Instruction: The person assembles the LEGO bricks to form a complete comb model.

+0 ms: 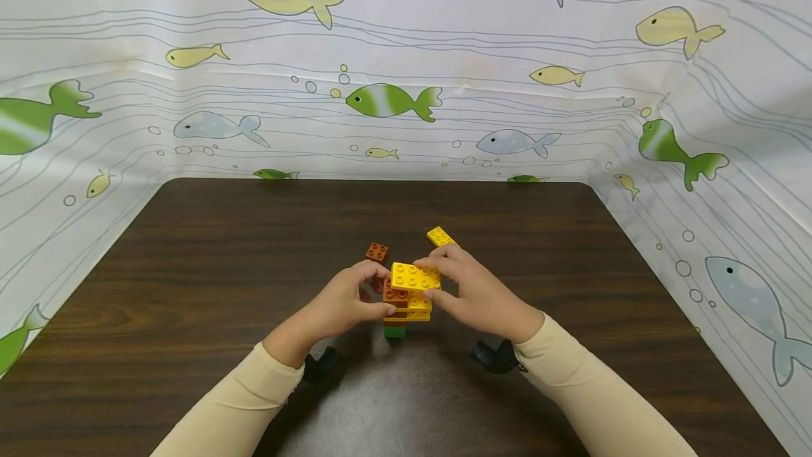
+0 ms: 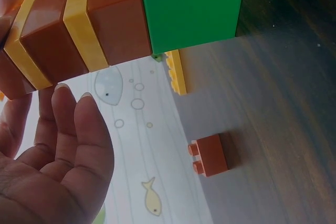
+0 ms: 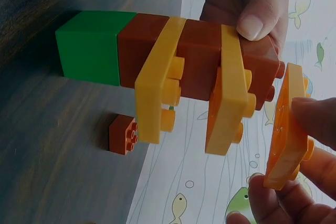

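Note:
A tower of toy building bricks stands on the table, with a green brick at its foot. Above that, brown bricks alternate with two thin yellow plates that jut out to the right. My left hand grips the tower near its top, the thumb against the uppermost brown brick and the fingers at the other side. Between thumb and fingers my right hand pinches another yellow plate, studs up. In the right wrist view a narrow gap separates this plate from the top brown studs.
Behind the tower a loose brown brick lies on the dark wooden table. A loose yellow plate lies just beyond my right hand. A fish-patterned cloth rises behind the table and along its sides.

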The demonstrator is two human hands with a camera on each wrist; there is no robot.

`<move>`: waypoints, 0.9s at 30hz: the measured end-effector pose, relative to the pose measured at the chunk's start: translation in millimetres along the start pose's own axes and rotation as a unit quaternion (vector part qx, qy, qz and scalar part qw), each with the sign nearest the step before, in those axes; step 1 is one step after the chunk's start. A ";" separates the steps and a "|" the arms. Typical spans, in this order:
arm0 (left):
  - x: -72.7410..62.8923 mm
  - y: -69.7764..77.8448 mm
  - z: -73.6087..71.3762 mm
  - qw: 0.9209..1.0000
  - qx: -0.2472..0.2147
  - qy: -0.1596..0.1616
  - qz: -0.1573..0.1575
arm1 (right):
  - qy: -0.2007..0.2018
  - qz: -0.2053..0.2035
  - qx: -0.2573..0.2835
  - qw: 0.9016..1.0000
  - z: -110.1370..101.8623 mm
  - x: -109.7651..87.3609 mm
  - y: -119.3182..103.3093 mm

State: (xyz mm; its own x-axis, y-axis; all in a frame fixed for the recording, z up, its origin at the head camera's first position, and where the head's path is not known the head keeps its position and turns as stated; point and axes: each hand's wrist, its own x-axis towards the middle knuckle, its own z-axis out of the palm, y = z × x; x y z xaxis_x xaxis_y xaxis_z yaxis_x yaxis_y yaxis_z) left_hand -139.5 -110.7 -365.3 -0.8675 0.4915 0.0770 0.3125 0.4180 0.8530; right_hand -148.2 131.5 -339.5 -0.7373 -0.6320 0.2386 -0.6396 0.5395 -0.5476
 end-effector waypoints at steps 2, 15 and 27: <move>0.0 -0.4 -0.1 1.000 0.003 0.000 0.000 | -0.005 -0.006 0.002 1.000 0.3 0.6 -1.2; 0.1 -0.3 -0.1 1.000 0.003 0.001 -0.005 | -0.034 -0.012 0.000 0.999 0.0 4.0 -7.3; 0.2 -2.3 -0.2 1.000 -0.003 -0.002 0.000 | -0.050 -0.017 -0.019 0.998 -2.4 5.8 -11.5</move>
State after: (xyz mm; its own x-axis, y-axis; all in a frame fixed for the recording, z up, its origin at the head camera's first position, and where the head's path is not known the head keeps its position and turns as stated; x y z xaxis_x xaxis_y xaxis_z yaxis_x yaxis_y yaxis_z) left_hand -140.4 -111.7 -367.2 -0.8659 0.4944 0.0758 0.3107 0.4130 0.8561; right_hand -145.7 123.0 -329.8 -0.6906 -0.7020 0.1738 -0.6729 0.5358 -0.5100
